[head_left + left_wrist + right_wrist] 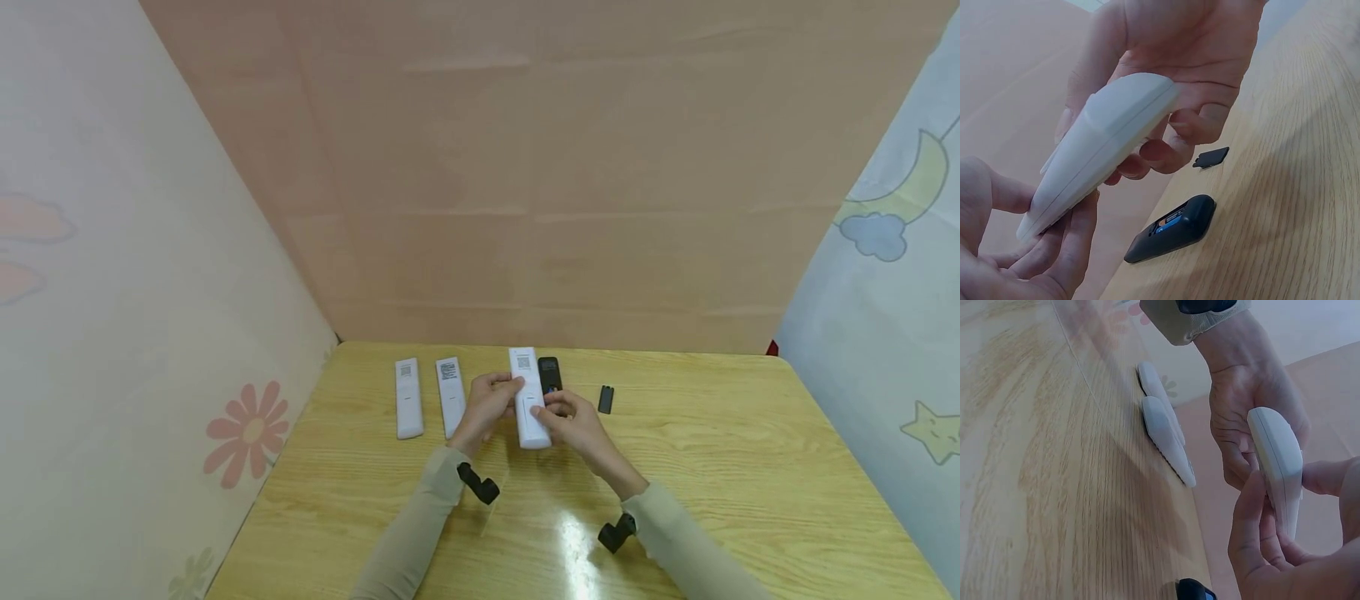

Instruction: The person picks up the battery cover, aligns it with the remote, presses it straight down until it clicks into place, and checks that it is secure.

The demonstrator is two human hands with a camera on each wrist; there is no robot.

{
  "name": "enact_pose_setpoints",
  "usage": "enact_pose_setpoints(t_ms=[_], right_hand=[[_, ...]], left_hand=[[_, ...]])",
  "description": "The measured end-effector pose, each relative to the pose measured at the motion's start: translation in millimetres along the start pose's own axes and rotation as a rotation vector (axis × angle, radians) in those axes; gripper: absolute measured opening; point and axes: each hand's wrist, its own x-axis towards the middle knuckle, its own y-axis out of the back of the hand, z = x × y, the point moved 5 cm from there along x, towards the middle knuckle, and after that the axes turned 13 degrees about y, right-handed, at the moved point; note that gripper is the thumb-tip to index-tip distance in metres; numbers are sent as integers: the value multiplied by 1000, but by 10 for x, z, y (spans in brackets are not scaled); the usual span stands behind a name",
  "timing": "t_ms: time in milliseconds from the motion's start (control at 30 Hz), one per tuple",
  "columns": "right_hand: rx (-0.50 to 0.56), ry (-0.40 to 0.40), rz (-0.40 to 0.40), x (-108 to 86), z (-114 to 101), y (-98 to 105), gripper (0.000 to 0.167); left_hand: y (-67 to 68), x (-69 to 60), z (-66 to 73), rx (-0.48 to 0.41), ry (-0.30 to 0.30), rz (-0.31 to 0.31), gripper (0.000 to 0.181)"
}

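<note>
Both hands hold a white remote control above the table, its back with label and battery cover facing up in the head view. My left hand grips its left side, thumb on top and fingers beneath. My right hand pinches the lower right part, thumb on the battery cover. In the left wrist view a thin white edge juts out by the right thumb; whether the cover is loose, I cannot tell. Behind the right hand lies a black remote with its battery compartment uncovered and batteries showing. Its underside and the buttons of the white remote are hidden.
Two more white remotes lie face down to the left, one farther out and one beside the left hand. A small black battery cover lies right of the black remote. The wooden table ends at a pinkish backdrop.
</note>
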Motion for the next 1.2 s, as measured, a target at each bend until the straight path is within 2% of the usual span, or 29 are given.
enact_pose_setpoints(t_ms=[300, 1200], right_hand=[[90, -49, -38, 33, -16, -18, 51], [71, -36, -49, 62, -31, -8, 47]], left_hand=[[-3, -10, 39, -8, -10, -13, 54], [34, 2, 62, -15, -31, -19, 49]])
